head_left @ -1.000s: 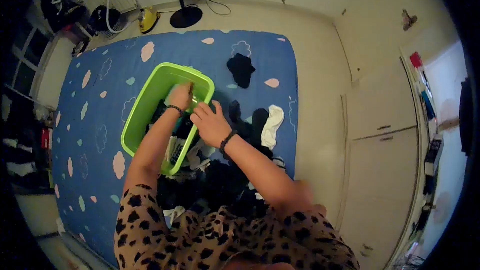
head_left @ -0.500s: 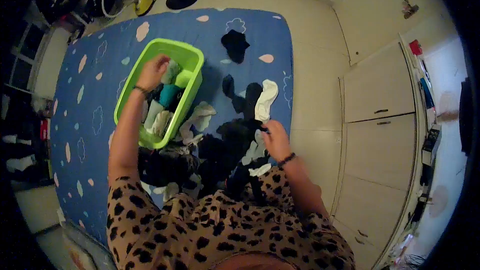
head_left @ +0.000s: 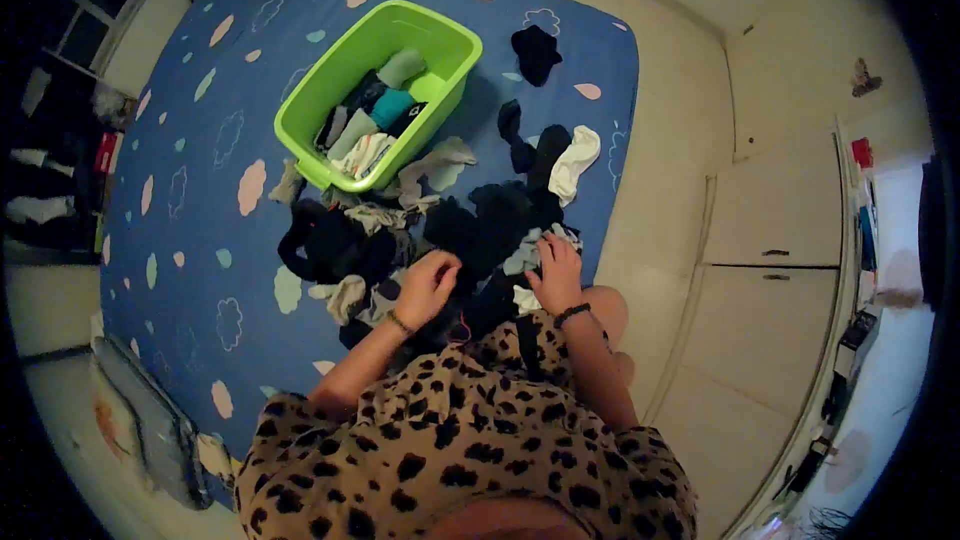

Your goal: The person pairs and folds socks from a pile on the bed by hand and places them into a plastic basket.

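My right hand (head_left: 556, 270) has its fingers closed on a light grey sock (head_left: 522, 253) at the right side of a pile of socks. My left hand (head_left: 430, 287) is over the middle of the pile, fingers curled in, with nothing visible in them. Dark socks (head_left: 487, 220) lie between and ahead of both hands. Beyond the pile stands a green plastic basket (head_left: 325, 90), holding several rolled or folded socks, among them a teal one (head_left: 392, 110) and a grey-green one (head_left: 402, 68).
A white sock (head_left: 574, 164) lies beside dark ones on the right of the blue patterned bed sheet (head_left: 200, 230). Farther off is a single black sock (head_left: 537, 54). Pale cabinets (head_left: 765, 210) line the right side. My knee (head_left: 607, 315) is near the bed's edge.
My left hand has come out of the basket and back to the pile. The right hand has shifted from beside the white sock to the grey one. The view has moved too.
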A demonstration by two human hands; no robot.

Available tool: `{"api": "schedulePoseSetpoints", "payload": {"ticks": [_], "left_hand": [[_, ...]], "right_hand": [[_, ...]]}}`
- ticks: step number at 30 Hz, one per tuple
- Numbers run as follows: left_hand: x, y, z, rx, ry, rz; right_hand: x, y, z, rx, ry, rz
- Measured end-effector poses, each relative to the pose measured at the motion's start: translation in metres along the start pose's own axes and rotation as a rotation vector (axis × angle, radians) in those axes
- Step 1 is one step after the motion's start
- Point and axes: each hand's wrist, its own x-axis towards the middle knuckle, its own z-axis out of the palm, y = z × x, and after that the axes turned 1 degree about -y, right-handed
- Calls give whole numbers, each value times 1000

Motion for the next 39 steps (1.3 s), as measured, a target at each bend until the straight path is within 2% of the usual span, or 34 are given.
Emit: {"api": "schedulePoseSetpoints", "payload": {"ticks": [2, 4, 5, 6, 7, 11, 14, 16, 18, 20, 22, 23, 24, 25, 26, 27, 30, 31, 32, 34, 36, 37, 38, 39], "left_hand": [[16, -10, 31, 92, 83, 209], [42, 8, 46, 266, 116, 271], [58, 10, 57, 417, 111, 265], [68, 3, 69, 560, 4, 150], [84, -28, 95, 623, 2, 132], [85, -3, 84, 419, 18, 6], [39, 0, 76, 306, -8, 9], [5, -24, 71, 216, -145, 110], [-6, -19, 28, 249, 102, 346], [-2, -15, -40, 553, 341, 280], [-8, -36, -86, 872, 678, -4], [-9, -77, -100, 912, 630, -221], [-13, -95, -115, 811, 317, -558], [-20, -142, -120, 611, 215, -526], [-33, -155, -114, 525, 212, -455], [-49, -140, -101, 566, 272, -453], [-105, -97, -48, 487, 257, -257], [-123, -95, -23, 514, 310, -95], [-132, -68, -12, 520, 160, -186], [-143, -14, 4, 498, 50, -176], [-148, -30, 32, 391, -97, -3], [-146, -13, 35, 295, -224, 40], [-144, -32, 54, 258, -274, 215], [-141, -46, 71, 260, -350, 148]], "right_hand": [[-7, 1, -2, 1, -54, -34], [-11, 6, 1, 44, -19, -4], [-15, 1, -6, 44, 24, -4], [-22, -6, -14, 47, 17, -37], [-28, -11, -23, 58, 42, -25], [-64, -13, -34, 178, 16, 43], [-82, -5, -33, 167, 18, 80], [-81, -3, -35, 183, 41, 63], [-79, -8, -38, 204, 33, 44], [-80, -10, -38, 205, 31, 33], [-77, -8, -37, 203, 37, 5], [-78, -5, -34, 208, 49, 5], [-78, -2, -31, 213, 63, 7], [-79, 3, -27, 214, 70, 0], [-81, 8, -23, 204, 49, 18], [-81, 13, -19, 195, 31, 41], [-86, 12, -17, 281, 92, 45], [-87, 9, -19, 284, 81, 48], [-86, 4, -23, 305, 58, 89], [-79, 2, -23, 327, 28, 119], [-77, 3, -24, 276, -19, 106], [-76, 2, -25, 272, -21, 98], [-75, 2, -28, 246, -54, 93], [-75, 1, -30, 220, -84, 90]]}}
